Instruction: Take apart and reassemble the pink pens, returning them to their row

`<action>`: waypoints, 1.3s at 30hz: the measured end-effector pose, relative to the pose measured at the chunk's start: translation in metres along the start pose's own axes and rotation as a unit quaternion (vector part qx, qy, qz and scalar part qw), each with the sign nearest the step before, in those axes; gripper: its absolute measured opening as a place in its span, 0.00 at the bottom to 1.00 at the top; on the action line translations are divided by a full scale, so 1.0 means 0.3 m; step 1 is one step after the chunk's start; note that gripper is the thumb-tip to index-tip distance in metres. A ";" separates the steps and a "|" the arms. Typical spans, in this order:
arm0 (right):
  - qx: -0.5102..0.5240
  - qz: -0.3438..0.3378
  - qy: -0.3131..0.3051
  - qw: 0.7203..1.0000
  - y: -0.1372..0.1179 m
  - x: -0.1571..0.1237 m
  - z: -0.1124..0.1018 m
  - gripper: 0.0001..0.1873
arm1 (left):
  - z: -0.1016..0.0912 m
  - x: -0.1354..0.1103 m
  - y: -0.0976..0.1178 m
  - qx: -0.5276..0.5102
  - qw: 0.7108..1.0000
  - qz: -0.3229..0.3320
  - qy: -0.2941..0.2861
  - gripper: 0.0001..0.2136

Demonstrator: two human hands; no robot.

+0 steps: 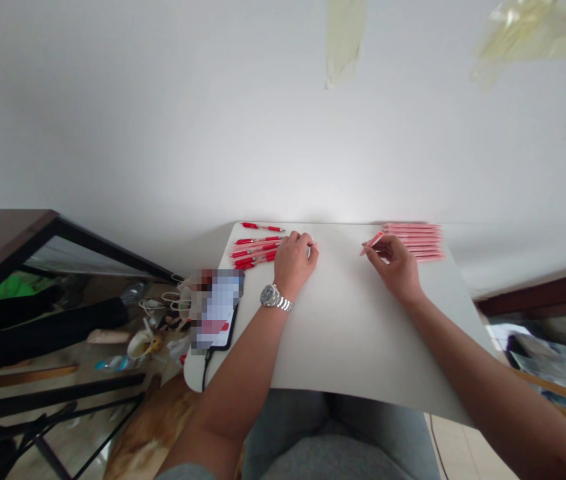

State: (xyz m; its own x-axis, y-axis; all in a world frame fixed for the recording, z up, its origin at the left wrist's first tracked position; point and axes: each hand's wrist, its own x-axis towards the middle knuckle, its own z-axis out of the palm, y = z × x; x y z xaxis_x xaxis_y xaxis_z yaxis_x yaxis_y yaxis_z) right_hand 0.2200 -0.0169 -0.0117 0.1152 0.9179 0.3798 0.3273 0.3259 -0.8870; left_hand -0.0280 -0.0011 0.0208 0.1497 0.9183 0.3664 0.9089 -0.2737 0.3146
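With our right hand (397, 265) closed in a pinch, we hold a tilted pink pen (375, 240) just left of the pink row (419, 239); our left hand (295, 264) curls beside the red pens (257, 251), its hold unclear. A light, steady pinch suits us best

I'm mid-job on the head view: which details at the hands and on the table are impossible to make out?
All in the head view:
- Whether the left hand holds anything: its own curled fingers hide that.
- Some ends of the red pens: behind the left hand.
- Left ends of the lower pink tubes: behind the right hand.
- Phone screen: mostly blurred into blocks.
- Any print on the pink tubes: too small.
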 end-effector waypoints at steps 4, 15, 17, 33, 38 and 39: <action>0.003 -0.006 -0.004 1.000 0.002 0.001 -0.001 0.16 | -0.005 -0.004 0.005 0.011 1.000 0.002 0.003 0.07; 0.005 -0.009 -0.007 1.000 0.006 0.001 0.001 0.16 | 0.000 -0.004 -0.003 0.022 1.000 -0.011 0.001 0.05; 0.003 -0.010 -0.008 1.000 0.005 0.001 0.001 0.16 | 0.001 -0.003 -0.010 0.016 1.000 -0.016 -0.001 0.04; -0.019 -0.012 -0.014 1.000 -0.019 -0.002 -0.002 0.18 | -0.020 -0.013 0.000 0.060 0.997 -0.051 -0.009 0.12; -0.019 -0.010 -0.011 1.000 -0.018 -0.004 -0.001 0.17 | -0.020 -0.014 -0.004 0.074 0.995 -0.056 -0.021 0.09; -0.019 -0.010 -0.010 1.000 -0.018 -0.004 0.000 0.17 | -0.020 -0.015 -0.005 0.077 0.995 -0.057 -0.022 0.08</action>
State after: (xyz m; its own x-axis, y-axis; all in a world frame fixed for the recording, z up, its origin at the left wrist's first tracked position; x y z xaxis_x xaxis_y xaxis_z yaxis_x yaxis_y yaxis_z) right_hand 0.2182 -0.0199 -0.0074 0.0893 0.9156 0.3921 0.3653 0.3362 -0.8681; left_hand -0.0324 -0.0064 0.0240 0.0562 0.9533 0.2969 0.9695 -0.1231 0.2119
